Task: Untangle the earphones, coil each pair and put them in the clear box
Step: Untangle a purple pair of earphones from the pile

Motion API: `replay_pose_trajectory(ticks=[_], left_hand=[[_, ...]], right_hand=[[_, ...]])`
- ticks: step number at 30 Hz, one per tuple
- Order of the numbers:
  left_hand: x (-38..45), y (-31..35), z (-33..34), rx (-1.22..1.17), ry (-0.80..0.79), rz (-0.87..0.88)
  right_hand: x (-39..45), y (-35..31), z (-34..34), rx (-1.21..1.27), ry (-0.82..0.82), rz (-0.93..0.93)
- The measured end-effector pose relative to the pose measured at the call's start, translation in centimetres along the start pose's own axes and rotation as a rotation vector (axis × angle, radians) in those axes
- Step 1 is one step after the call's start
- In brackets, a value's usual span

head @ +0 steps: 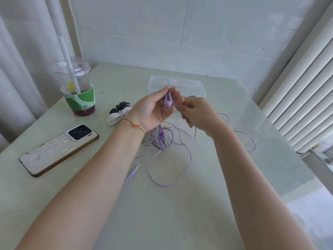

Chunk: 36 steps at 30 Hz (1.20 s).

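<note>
Lilac earbud piece (168, 102) held up above the tabletop (180, 204), just in front of the clear box (200, 91). Left hand (155, 110) palm up, fingers (163, 92) curled and pinching the piece from the left. Right hand (200, 114) meets it from the right, fingers (178, 101) pressed on the same piece or the cord just under it; cannot tell which. Cord drops from the hands to a loose purple tangle of earphones (162, 139) lying on the tabletop below the wrists. Loops (171, 168) spread nearer and to the right, one strand (252, 141) running far right. A jack plug (134, 171) lies free on the near left of the tangle. Clear box sits at the far side, open-topped; its contents are hard to make out. Red and yellow thread bracelet (134, 124) on left wrist.

Left of the hands: black and white clips (119, 112) close together. Further left, a plastic cup (75, 87) with domed lid, straw, green sleeve, dark drink at the bottom. Near left, a phone (59, 150) face down, white patterned back. White tiled wall behind.
</note>
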<state>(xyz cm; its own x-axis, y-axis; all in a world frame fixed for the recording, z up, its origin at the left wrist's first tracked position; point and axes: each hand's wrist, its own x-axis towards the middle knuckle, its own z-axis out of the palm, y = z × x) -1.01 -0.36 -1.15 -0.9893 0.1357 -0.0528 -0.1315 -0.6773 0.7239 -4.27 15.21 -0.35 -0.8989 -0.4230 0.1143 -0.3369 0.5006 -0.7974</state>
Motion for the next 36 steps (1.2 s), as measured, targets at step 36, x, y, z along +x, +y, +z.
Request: replay_pose_trajectory(ticks=[36], left_hand=[[-0.4, -0.1, -0.2, 0.393, -0.215, -0.141]], right_hand=[[0.5, -0.2, -1.9, -0.053, 0.281, -0.08]])
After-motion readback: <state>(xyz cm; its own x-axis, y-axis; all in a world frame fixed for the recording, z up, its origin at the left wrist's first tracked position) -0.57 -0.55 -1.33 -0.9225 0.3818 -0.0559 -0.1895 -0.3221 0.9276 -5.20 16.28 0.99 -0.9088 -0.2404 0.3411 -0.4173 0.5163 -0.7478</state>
